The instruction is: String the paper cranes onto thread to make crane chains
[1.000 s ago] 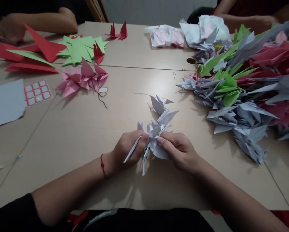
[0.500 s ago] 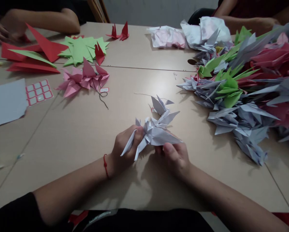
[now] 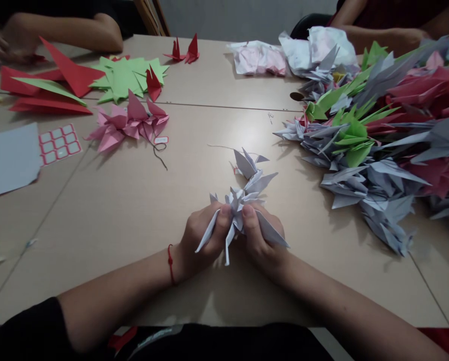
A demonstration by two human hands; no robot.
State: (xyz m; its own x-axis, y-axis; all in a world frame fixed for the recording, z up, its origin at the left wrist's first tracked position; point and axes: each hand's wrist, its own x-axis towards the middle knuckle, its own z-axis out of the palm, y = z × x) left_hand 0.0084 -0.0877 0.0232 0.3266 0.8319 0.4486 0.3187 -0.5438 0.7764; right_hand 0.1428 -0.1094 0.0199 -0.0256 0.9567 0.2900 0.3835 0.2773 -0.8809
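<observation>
Head view: left hand (image 3: 205, 228) and right hand (image 3: 266, 233) both clamped, thumbs uppermost, on a cluster of pale paper cranes (image 3: 238, 198), above the table (image 3: 130, 210), in from its near edge. Thin thread (image 3: 221, 146) lies beyond the cluster. Open room leftward, as far as pink paper cranes (image 3: 114, 128). Tighter rightward: heap of mixed paper cranes (image 3: 354, 138) spreads nearer, its edge apart from the right hand.

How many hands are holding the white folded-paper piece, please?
2: the left hand grips the white folded-paper piece on its left, the right hand on its right. Some fingers are hidden.
</observation>
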